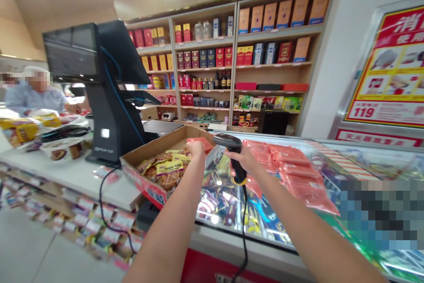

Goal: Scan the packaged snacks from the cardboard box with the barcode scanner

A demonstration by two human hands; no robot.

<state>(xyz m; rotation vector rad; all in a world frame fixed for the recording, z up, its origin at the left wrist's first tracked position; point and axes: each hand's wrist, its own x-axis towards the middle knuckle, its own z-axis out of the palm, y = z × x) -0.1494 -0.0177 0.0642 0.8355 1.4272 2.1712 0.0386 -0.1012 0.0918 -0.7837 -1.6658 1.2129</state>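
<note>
Gripped upright in my right hand [247, 159] is a black barcode scanner [229, 141], its head toward the left and its cord hanging down from the yellow-trimmed handle. My left hand [196, 147] reaches over the far right side of an open cardboard box [145, 186] and is closed on a red packet [204, 143]; the fingertips are mostly hidden. Inside the box lie several snack packs [168, 168] with yellow labels. To the right of the scanner, several flat red packets [294, 170] lie stacked on the glass counter [212, 212].
A black point-of-sale terminal [112, 119] stands on the white counter left of the box, with a cable [102, 199] looping down. A person [36, 88] is at the far left. Behind, shelves [207, 47] hold boxes and bottles. A red and yellow sign [391, 66] is at right.
</note>
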